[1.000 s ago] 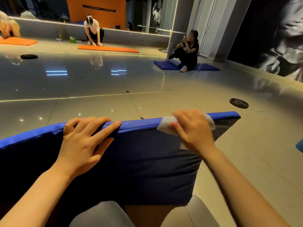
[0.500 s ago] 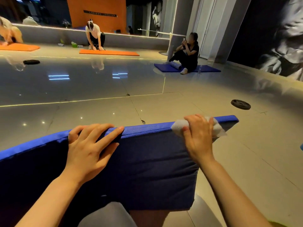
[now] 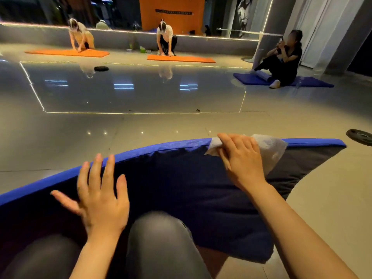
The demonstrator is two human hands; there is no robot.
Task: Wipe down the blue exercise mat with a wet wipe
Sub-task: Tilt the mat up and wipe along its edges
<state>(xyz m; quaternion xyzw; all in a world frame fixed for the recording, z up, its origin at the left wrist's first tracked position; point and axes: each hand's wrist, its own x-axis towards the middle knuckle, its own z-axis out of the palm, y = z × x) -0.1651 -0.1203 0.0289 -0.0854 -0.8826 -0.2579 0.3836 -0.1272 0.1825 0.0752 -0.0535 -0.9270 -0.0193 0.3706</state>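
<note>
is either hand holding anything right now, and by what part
The right hand holds the wet wipe, its grip bunching the wipe's left part over the blue mat's top edge. The left hand is spread open, holding nothing.

Blue mat propped upright; white wipe draped over top edge.

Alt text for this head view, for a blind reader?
A right hand grips a white wet wipe over the top edge of an upturned blue mat; the left hand is spread open against it. Others kneel on orange mats beyond.
</note>
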